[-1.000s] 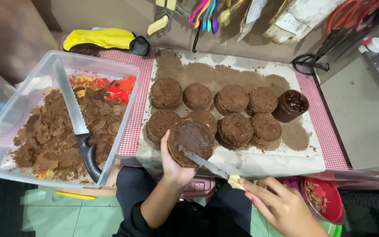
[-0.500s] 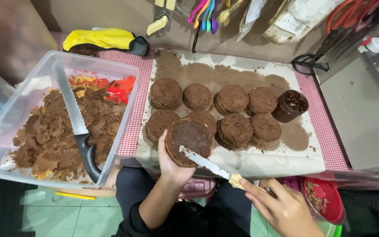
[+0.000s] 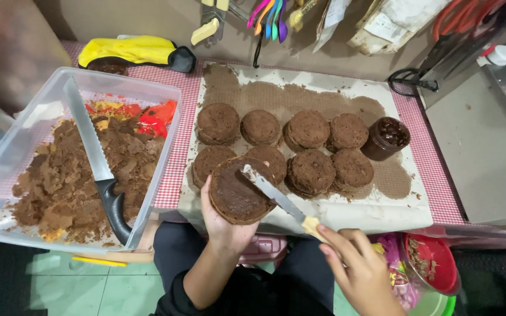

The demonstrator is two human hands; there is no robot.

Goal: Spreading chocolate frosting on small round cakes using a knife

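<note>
Our left hand (image 3: pixel 225 225) holds up a round brown cake (image 3: pixel 236 191). Our right hand (image 3: pixel 361 270) grips a spreading knife (image 3: pixel 277 199), its blade resting on the cake. Behind sit more cakes (image 3: pixel 306 130) on white paper (image 3: pixel 346 213).

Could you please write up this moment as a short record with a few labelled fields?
left hand: left hand holds a round chocolate cake layer from below
right hand: right hand grips a spatula knife, blade on the layer's spread top
sheet: white paper carries other cake rounds
jar: open jar of chocolate spread at the sheet's right
tub: clear plastic tub of cake crumbs with a serrated knife lying in it
</note>
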